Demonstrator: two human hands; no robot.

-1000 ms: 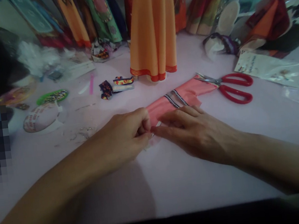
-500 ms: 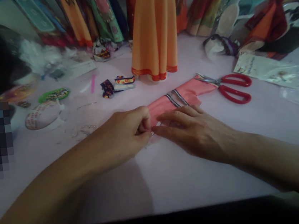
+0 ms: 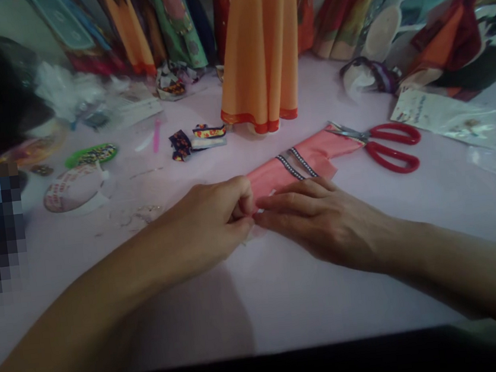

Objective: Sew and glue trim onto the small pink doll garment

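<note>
Pinching side: the left grip (image 3: 226, 212) is narrow, thumb and forefinger drawn together on the near-left end of the coral cloth (image 3: 319, 149), as far as the curled fingers let it be seen.
Flatter side: the right grip (image 3: 318, 211) has its fingers stretched side by side over the cloth's near edge, tips just beside the left thumb; whether they pinch anything, I cannot tell.
Coral cloth: lying on the bench (image 3: 288, 301), slanting from between the two grips up to the red-handled scissors (image 3: 366, 136), with dotted trim bands (image 3: 290, 167) across it.
White scrap (image 3: 261, 210): peeping out by the right fingertips, too small and blurred to name.
Slip risk: uneven pulling between the grips could skew or crease that narrow end, since the fabric looks smooth.
Scissors risk: the blades lie across the cloth's far-right end, so a tug toward the body might drag them along or snag the fabric.
Loose metal: wire-like bits (image 3: 148, 210) lie beside the left forearm (image 3: 127, 271); a sweep of that arm could scatter them.
Bench edge: the front edge (image 3: 258, 353) runs well apart from the grips, giving both room to draw back.
Far side: tighter, with ribbon pieces (image 3: 202, 138) and an orange garment (image 3: 260, 53) beyond the cloth.
</note>
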